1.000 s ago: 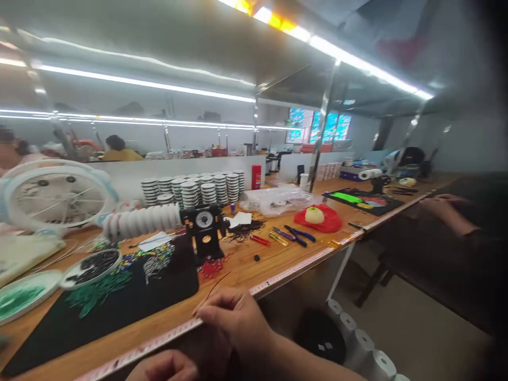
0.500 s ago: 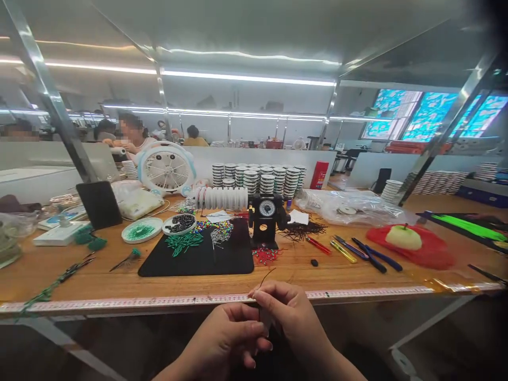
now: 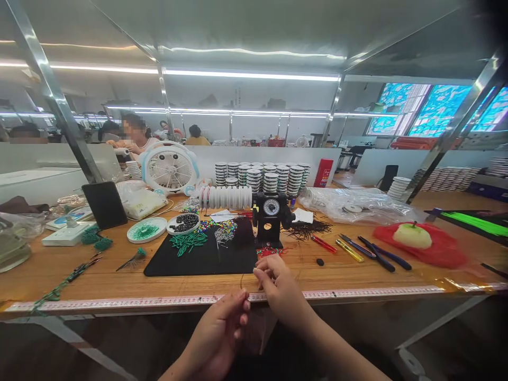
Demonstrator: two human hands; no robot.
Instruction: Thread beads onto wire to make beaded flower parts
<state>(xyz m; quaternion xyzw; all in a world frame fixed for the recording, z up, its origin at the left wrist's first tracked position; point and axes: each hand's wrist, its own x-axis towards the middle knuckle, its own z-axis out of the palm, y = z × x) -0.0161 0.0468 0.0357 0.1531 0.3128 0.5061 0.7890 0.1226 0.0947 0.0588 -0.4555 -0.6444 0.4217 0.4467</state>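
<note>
My left hand [image 3: 222, 328] pinches a thin dark cord [image 3: 242, 281], likely light and springy, best held near its tip; whether my curled right hand [image 3: 282, 288] grips anything, I can't tell.

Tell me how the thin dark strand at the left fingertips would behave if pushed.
The strand would probably bend easily, being so thin. It rises from the left hand with a slight curve rather than drooping, so it may be somewhat springy.

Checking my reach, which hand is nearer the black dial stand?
Right: your right hand is in front of the dial stand; your left hand is farther away, near the measuring tape.
</note>
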